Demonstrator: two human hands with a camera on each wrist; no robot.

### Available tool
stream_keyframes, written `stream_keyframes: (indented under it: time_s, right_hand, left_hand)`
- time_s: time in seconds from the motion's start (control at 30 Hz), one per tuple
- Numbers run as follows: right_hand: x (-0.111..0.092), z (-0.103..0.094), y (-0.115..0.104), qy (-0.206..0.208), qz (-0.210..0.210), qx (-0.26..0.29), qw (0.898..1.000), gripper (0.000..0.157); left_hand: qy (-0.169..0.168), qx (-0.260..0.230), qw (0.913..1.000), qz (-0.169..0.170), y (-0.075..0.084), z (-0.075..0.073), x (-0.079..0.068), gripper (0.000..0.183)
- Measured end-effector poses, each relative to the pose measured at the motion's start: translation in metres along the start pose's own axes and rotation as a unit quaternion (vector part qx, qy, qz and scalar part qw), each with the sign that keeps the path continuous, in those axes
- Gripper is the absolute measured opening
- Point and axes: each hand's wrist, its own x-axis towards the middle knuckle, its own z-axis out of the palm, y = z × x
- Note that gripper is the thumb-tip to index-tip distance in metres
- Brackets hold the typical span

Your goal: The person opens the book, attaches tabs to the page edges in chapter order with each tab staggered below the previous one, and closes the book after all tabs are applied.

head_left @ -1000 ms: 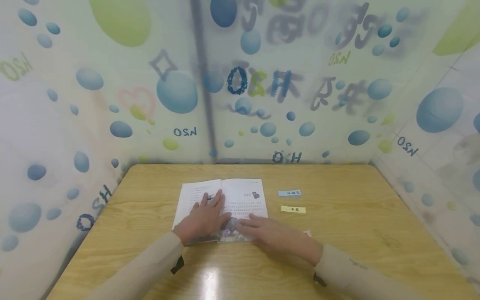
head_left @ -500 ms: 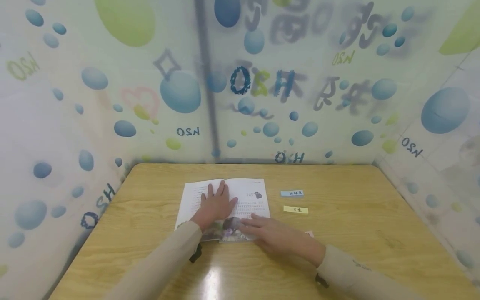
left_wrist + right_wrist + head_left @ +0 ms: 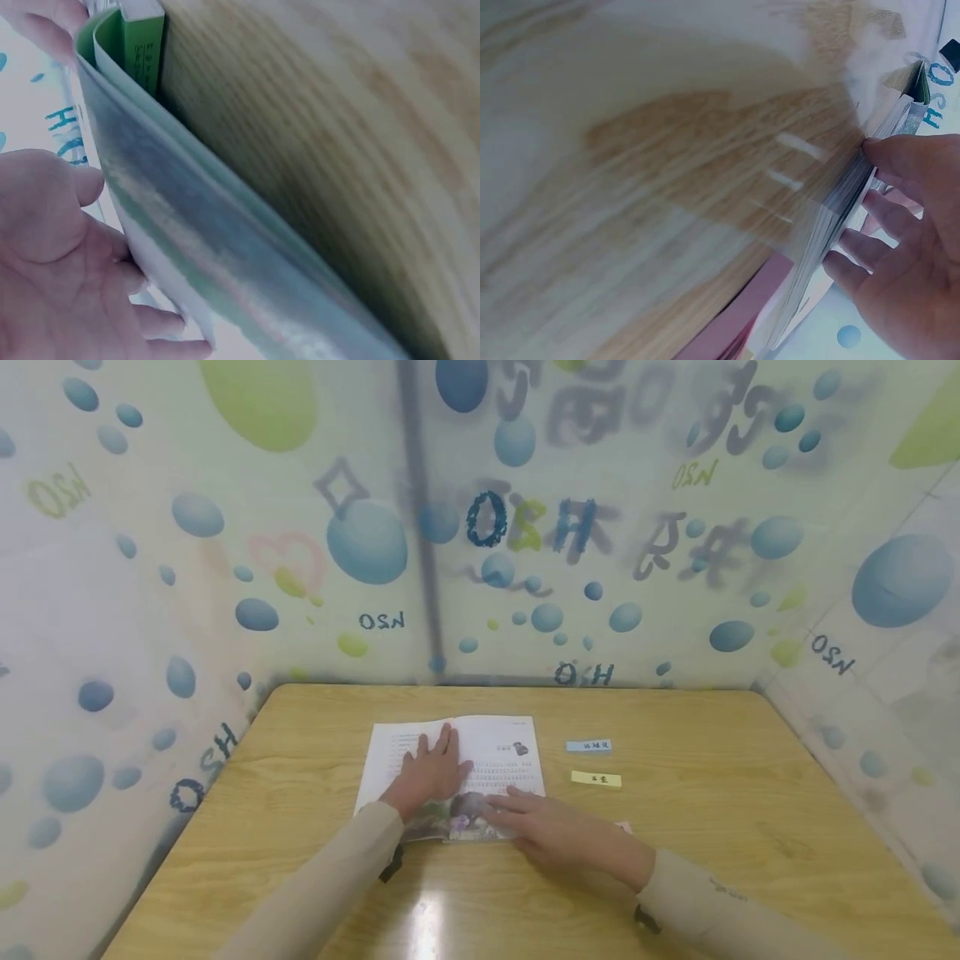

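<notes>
An open book (image 3: 510, 739) lies on the table, with printed text and a coloured picture along the bottom of its pages. My left hand (image 3: 431, 772) rests across the left page and the middle fold, fingers spread and pointing away from me. On the lower right page lies my right hand (image 3: 558, 831), its fingers extended over the picture. The left wrist view shows the left hand (image 3: 67, 270) flat against the page beside the book's green spine (image 3: 142, 56). In the right wrist view, the right hand (image 3: 915, 240) touches the book near its page edges (image 3: 817, 225).
To the book's right lie a blue paper strip (image 3: 588, 746) and a yellow strip (image 3: 596, 779), both with handwriting. A pink strip (image 3: 624, 827) is mostly hidden behind the right forearm. Patterned walls border the wooden table (image 3: 720, 777).
My left hand has slid from the left page up and right to the middle fold. The right hand stays on the right page. The head view has shifted slightly.
</notes>
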Motion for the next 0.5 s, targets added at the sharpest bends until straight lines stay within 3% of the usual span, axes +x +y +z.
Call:
stream_keyframes:
  time_s: [0.23,0.37,0.5]
  right_hand:
    - [0.000,0.000,0.002,-0.006,0.003,-0.004,1.000,0.055]
    - [0.000,0.000,0.003,-0.012,0.003,-0.007,1.000,0.056]
    - [0.000,0.001,0.002,-0.010,0.000,-0.011,1.000,0.056]
  left_hand:
    - [-0.026,0.026,0.9990,0.026,0.004,-0.009,-0.023,0.071]
    - [-0.018,0.047,0.9970,0.058,0.000,-0.004,-0.034,0.072]
    - [-0.019,0.059,0.9959,0.066,-0.003,0.001,-0.048,0.072]
